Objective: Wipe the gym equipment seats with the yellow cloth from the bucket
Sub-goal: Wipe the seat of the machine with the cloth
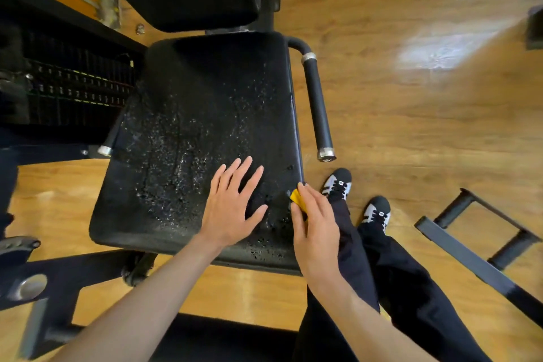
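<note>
The left hand [232, 209] lies flat on the black seat [188, 114], close to its front edge, with all the fingers spread wide and nothing in it. The right hand [316, 229] is at the seat's front right corner. It is closed around the yellow cloth [298, 200], and only a small bit of the cloth peeks out by the fingertips. The cloth touches the seat right at that corner. No bucket shows here.

The seat is covered in little shiny drops, most of them in the middle and along the front. It looks like most of the wiping is not done yet.

Here is what could go wrong. The cloth is bunched up small, so each swipe may clean only a thin strip and leave wet spots behind. The cloth sits right on the edge, so a push to the right could slide it off the seat and drip water on the wood floor [411, 114] near the shoes [338, 184]. Wet wood could be slippery. The flat left hand is in the way of a swipe across the front, so it may get wet or stop the cloth. The handle bar [317, 103] runs along the right edge, and a fast swipe toward the back could bump knuckles on it
</note>
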{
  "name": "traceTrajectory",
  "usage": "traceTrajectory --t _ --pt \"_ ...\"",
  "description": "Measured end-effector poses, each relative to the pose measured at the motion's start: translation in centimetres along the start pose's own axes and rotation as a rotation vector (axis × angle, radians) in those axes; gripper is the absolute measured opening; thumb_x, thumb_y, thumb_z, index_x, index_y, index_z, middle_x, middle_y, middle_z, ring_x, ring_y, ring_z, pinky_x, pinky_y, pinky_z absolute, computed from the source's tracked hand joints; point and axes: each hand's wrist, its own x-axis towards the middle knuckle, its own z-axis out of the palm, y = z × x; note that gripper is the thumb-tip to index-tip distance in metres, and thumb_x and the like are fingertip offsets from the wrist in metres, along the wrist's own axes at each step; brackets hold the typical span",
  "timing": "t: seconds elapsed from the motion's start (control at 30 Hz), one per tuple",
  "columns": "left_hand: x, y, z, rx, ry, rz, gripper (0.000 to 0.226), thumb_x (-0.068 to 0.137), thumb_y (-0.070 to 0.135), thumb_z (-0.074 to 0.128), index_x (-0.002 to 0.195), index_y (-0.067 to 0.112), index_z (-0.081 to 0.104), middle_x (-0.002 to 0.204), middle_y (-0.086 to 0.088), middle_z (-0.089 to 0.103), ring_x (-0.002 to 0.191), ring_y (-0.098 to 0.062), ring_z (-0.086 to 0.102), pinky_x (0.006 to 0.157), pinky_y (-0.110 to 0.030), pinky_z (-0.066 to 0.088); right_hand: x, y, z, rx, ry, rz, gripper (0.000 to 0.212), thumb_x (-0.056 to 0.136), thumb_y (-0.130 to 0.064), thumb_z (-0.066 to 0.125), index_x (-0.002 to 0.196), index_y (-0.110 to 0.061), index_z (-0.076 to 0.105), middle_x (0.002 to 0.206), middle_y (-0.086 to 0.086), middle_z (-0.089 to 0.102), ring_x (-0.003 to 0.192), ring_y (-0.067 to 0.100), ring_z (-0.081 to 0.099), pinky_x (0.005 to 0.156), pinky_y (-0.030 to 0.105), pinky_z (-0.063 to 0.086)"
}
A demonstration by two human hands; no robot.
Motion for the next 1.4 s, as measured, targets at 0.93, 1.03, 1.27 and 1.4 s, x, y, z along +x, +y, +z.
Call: traceTrajectory --t 0.93,1.03,1.27,1.4 --pt "0.4 -0.1 1.3 -0.034 0.132 -0.015 0.068 0.092 0.045 0.054 0.153 0.018 0.047 0.162 -0.012 0.036 0.150 -0.033 0.032 0.122 -0.059 0.020 7.8 -0.2 3.5 -0.222 -0.002 -0.240 0.059 0.099 -0.004 0.054 0.154 -0.007 0.033 0.163 0.014 0.027 0.151 0.027 0.025 0.115 0.028 0.030" --pt "0.4 -0.1 1.3 -0.041 0.136 -0.013 0.068 0.090 0.045 0.055 0.152 0.018 0.047 0.161 -0.012 0.037 0.150 -0.033 0.033 0.122 -0.059 0.021 14.1 -2.1 4.2 -0.185 0.043 -0.236 0.055 0.101 -0.005 0.052 0.153 -0.004 0.034 0.161 0.016 0.029 0.151 0.029 0.026 0.118 0.036 0.032" --pt "0.5 -0.3 1.7 -0.039 0.141 -0.005 0.069 0.089 0.046 0.054 0.152 0.018 0.047 0.161 -0.012 0.037 0.149 -0.034 0.034 0.120 -0.061 0.023 30.1 -6.4 5.4 -0.106 0.056 -0.137 0.036 0.105 -0.022 0.043 0.138 -0.009 0.049 0.133 0.008 0.059 0.119 0.026 0.058 0.087 0.032 0.045" --pt "0.6 -0.3 1.5 -0.044 0.132 -0.008 0.069 0.089 0.046 0.053 0.152 0.018 0.047 0.160 -0.013 0.038 0.148 -0.035 0.035 0.119 -0.062 0.024 24.4 -5.2 4.9 -0.075 0.116 -0.019 0.030 0.105 -0.026 0.044 0.131 -0.015 0.053 0.116 0.005 0.064 0.103 0.025 0.063 0.073 0.026 0.034"
